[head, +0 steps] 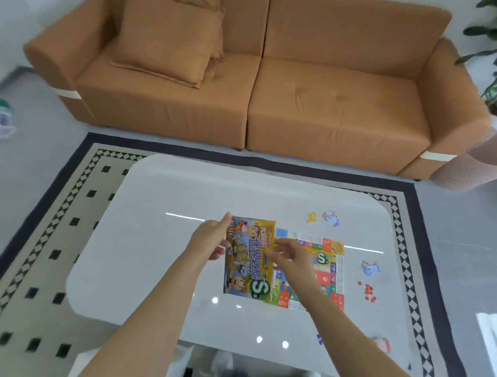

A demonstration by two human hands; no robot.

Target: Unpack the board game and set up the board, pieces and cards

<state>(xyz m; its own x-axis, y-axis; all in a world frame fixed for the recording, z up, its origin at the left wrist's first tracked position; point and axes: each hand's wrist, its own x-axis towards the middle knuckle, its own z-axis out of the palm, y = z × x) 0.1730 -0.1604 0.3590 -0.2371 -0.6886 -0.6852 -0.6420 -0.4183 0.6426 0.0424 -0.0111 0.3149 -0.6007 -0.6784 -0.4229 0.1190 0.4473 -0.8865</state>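
Game box [248, 260] in both hands' grip — board [323, 267] half hidden behind.

The table [159, 212] is white and high-gloss, smooth enough to mirror ceiling lights as bright dots and streaks. The game box [247, 263] looks like printed card with a slight sheen, and the board [328, 267] beside it is flat printed card, brightly coloured. The small red pieces [368, 292] look like shiny plastic. The sofa [304, 90] wears matt, woven orange cloth, its cushion [166, 34] the same. The rug [52, 235] is matt, low-pile textile.
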